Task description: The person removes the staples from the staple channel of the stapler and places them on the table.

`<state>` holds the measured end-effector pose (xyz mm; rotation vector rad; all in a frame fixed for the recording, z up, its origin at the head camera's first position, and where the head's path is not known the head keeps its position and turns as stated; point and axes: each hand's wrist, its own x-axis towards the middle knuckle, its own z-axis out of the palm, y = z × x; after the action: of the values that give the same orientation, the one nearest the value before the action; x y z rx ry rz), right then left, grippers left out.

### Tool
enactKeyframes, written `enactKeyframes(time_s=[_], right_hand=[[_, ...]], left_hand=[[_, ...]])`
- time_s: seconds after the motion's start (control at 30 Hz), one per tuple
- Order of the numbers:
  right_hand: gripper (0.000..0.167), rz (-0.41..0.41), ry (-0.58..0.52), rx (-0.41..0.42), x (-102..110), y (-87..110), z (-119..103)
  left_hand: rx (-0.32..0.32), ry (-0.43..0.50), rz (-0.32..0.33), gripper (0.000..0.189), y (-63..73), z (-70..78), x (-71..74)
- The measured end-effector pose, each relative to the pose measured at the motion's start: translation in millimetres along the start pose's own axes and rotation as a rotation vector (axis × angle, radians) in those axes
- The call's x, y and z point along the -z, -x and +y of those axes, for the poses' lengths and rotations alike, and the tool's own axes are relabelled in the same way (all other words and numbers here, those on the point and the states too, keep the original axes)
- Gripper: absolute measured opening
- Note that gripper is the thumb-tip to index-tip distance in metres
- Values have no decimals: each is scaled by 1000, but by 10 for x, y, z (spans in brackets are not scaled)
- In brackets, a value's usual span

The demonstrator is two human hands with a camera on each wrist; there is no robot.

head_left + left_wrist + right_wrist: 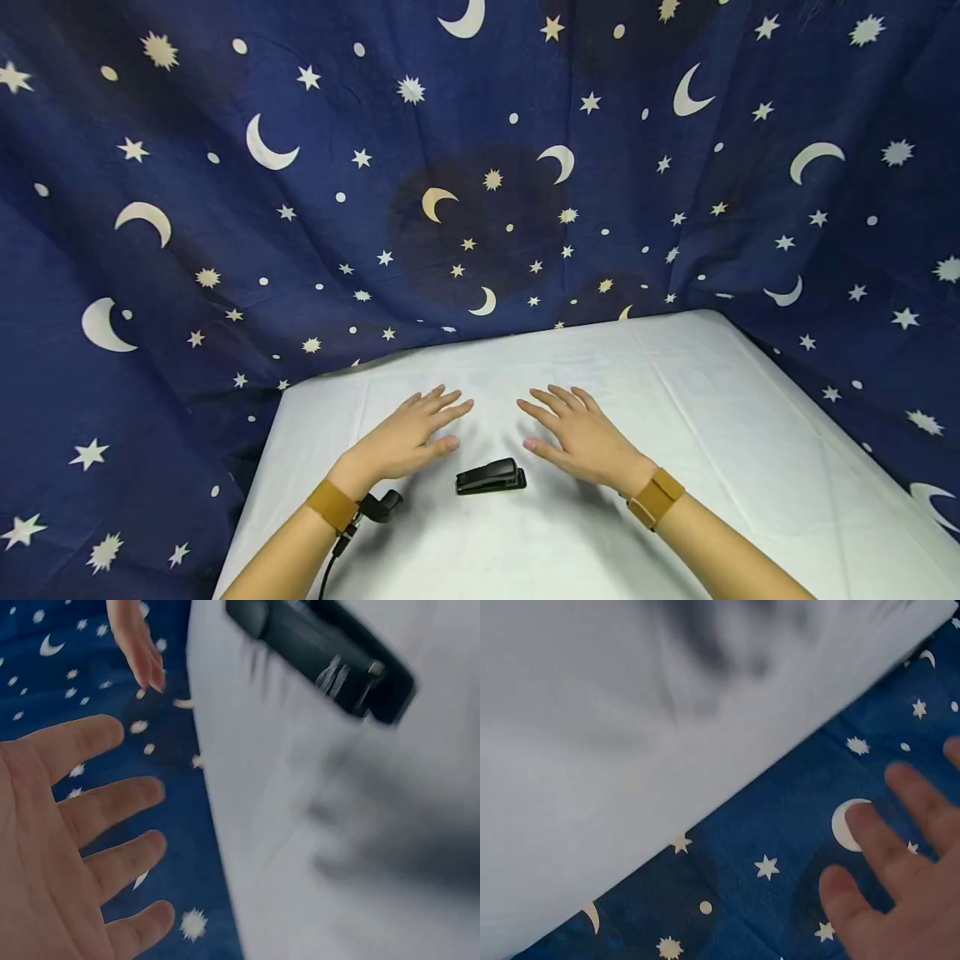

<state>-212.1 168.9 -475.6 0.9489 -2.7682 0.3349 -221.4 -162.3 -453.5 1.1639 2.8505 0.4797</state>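
Observation:
A black stapler (491,477) lies on the white-covered table between the two hands in the head view. My left hand (408,437) hovers up and to the left of it, fingers spread, touching nothing. On the other side my right hand (581,437) is held above the cloth with its fingers apart, also holding nothing. The left wrist view shows the left palm (45,847) with extended fingers, and the stapler (330,660) at the top. In the right wrist view the right hand (907,877) appears at the right edge, and the stapler is not seen there.
A white cloth (600,367) covers the table. Behind and beside it hangs a dark blue curtain (337,250) with moons and stars. Brown bands (656,498) circle both wrists. A black camera (381,506) with a cable hangs at the left wrist.

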Motion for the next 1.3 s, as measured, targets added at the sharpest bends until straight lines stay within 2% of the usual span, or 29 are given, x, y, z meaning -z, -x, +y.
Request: enactKeyframes(time_s=[0.13, 0.33, 0.5, 0.63, 0.83, 0.97, 1.17, 1.3], right_hand=[[69, -74, -1, 24, -85, 29, -38], [71, -151, -41, 40, -319, 91, -5], [59, -156, -43, 80, -486, 113, 30], [40, -155, -55, 109, -546, 106, 2], [30, -143, -83, 130, -594, 52, -59], [29, -140, -75, 136, -607, 15, -76], [27, -135, -53, 136, -597, 20, -80], [27, -153, -27, 122, -583, 59, -82]], left_hand=[[-46, 43, -81, 57, -95, 101, -199], [-73, 59, -145, 54, -208, 197, -445], [-117, 46, -122, 61, -298, 241, -633], [-130, -13, -57, 49, -322, 299, -737], [-115, -59, -10, 30, -296, 325, -762], [-101, -63, 6, 26, -288, 300, -760], [-120, -52, 41, 25, -320, 279, -772], [-70, 44, 4, 25, -324, 300, -723]])
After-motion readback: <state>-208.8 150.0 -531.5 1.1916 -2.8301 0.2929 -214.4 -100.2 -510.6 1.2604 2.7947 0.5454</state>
